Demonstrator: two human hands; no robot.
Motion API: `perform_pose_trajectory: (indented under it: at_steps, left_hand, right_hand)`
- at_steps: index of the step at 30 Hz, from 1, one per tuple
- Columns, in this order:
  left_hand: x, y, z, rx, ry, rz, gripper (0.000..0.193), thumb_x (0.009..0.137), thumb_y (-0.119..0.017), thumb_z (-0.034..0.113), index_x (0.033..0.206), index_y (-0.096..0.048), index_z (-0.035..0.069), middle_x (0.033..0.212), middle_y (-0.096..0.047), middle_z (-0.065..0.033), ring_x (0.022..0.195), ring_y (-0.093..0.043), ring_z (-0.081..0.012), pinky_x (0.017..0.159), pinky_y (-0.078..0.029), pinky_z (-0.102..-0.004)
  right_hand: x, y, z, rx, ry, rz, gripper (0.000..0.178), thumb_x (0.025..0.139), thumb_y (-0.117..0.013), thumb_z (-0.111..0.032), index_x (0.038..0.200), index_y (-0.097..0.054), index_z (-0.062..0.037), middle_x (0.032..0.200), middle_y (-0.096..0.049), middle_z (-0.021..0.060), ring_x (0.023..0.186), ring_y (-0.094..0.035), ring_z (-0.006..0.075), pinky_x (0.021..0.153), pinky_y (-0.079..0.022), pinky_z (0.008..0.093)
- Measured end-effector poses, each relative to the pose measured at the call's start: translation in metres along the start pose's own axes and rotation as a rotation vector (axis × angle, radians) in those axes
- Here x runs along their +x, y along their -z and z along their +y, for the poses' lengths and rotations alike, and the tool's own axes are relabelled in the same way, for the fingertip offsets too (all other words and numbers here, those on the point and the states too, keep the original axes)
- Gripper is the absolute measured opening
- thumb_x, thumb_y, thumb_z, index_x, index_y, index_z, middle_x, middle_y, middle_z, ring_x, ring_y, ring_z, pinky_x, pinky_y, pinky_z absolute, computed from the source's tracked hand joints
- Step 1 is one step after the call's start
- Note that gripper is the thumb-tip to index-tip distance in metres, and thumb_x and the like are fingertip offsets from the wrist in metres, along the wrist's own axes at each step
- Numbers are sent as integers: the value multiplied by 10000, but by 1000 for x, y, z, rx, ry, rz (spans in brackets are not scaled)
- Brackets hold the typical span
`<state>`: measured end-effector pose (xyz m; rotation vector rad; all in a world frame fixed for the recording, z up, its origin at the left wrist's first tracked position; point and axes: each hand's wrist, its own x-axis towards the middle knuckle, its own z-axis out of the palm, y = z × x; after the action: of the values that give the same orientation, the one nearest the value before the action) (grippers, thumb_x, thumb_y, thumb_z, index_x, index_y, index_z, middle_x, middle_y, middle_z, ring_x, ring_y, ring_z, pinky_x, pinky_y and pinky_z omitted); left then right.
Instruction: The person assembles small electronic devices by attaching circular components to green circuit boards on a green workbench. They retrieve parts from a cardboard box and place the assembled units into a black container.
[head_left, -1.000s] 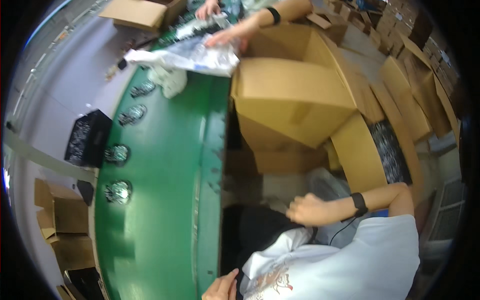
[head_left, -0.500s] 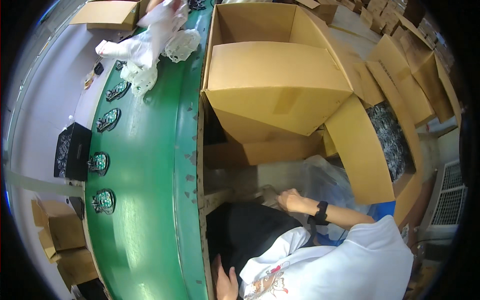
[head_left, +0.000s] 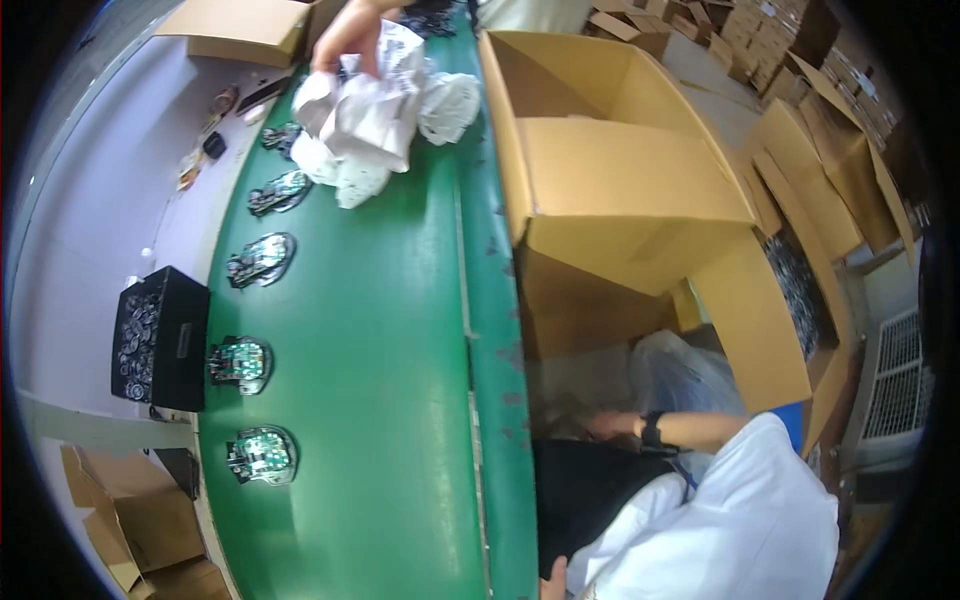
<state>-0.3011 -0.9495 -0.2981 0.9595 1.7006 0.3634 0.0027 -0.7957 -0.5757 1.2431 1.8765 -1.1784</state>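
Note:
My left hand (head_left: pixel 553 580) rests at the table's near edge beside my dark-clothed leg. It is partly cut off and hidden, with the thumb standing apart. Low beside the table, my right hand (head_left: pixel 606 426) reaches forward past my leg, a black band (head_left: pixel 652 430) on its wrist. Its fingers are blurred and dim, so whatever they touch is unclear. Nearest to it lies a clear plastic bag (head_left: pixel 685 370). On the green table (head_left: pixel 370 400) stand several black rounded housings with green circuit boards, such as the nearest housing (head_left: pixel 264 455).
At the far end a co-worker's hand (head_left: pixel 350 40) grips crumpled white plastic bags (head_left: pixel 375 115). A large open carton (head_left: pixel 630 165) stands right of the table. A black bin (head_left: pixel 160 340) of small parts and another carton (head_left: pixel 150 510) are on the left.
My view has shifted, so the table appears further right and lower. The co-worker's hand now shows fully over the white bags. My right hand has become blurred; my left stays by the edge.

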Motion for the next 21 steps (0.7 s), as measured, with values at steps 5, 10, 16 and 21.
perform_pose_trajectory:
  at_steps: [5,10,16,21]
  left_hand:
    - [12,-2,-1,-20,-172,41,400,943,-615,167,1303,-556,4,1267,-596,-216,1122,-588,-393,977,-471,-425]
    - [7,-11,12,106,-500,188,314,905,-643,51,1218,-628,29,1218,-619,-173,1104,-601,-363,945,-498,-402]
    - [-13,0,63,854,-699,676,496,784,-812,130,1240,-628,61,1316,-566,-207,1232,-519,-426,1009,-445,-535]
    - [46,-11,91,1028,-297,613,836,781,-833,251,1460,-389,47,1499,-370,-277,1371,-375,-470,1095,-354,-562]
  right_hand:
    - [1,-105,86,-129,-59,-14,402,884,-596,-429,1097,-702,-105,1107,-698,108,1034,-652,297,876,-503,453]
    - [-13,-161,135,-265,83,-249,315,856,-617,-336,1063,-703,-114,1017,-677,75,930,-614,245,797,-482,407]
    - [21,-67,84,69,50,-278,255,869,-568,-213,995,-711,-44,950,-676,127,817,-598,289,694,-461,458]
    - [108,-15,90,365,-79,409,245,847,-582,-192,1031,-716,-101,983,-702,192,909,-675,372,794,-530,450]
